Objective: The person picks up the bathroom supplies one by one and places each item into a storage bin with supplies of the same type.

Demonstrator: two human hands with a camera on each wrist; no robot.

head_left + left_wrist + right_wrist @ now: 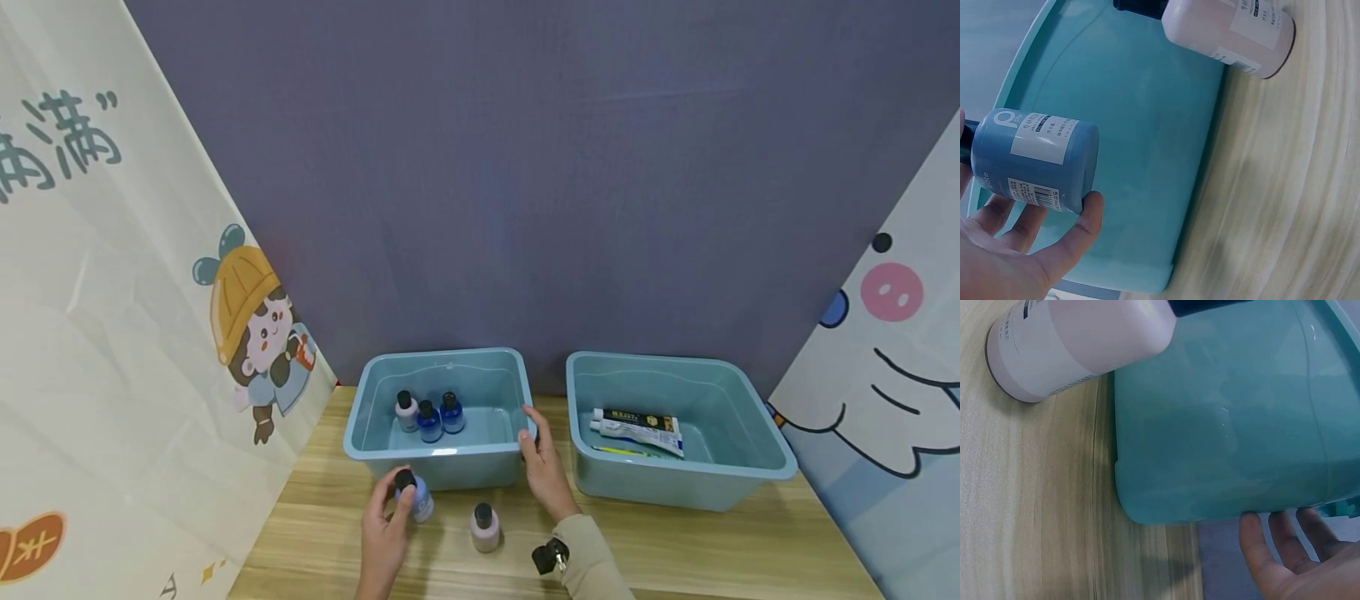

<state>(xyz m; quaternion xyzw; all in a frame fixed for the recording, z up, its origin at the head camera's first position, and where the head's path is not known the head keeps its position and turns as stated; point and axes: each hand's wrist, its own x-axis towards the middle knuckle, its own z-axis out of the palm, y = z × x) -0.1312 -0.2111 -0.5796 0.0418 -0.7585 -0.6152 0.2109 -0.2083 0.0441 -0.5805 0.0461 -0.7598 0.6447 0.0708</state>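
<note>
1. Head view: left hand [384, 527] grips the blue bottle [422, 501] around its black cap [405, 478], just in front of the left bin [480, 473], toward that bin's left end. Left wrist view: a fingertip reaches the base edge; base looks raised off the desk [300, 517].
2. Right hand [547, 473]: fingers extended, nothing picked up, fingertips touching the right end of the left bin near its rim. How firmly they press, cannot tell.
3. Nearby: pink bottle [485, 534] standing in front of the left bin, between the hands. Inside the left bin, a pale bottle [407, 415] and two dark-blue bottles [430, 425], upright in its left half. Right bin [652, 485], beside the left bin, has tubes [637, 430] in it.
4. Handling, judged: bottle leans slightly in head view. Best bring it upright and support base and cap together; smooth sides could turn under a loose pinch.
5. Raise the base well above the left bin's front rim before any crossing; a low pass would knock the wall.
6. Right hand's light contact should be enough to steady the left bin; hard sideways pressure might topple the bottles inside.
</note>
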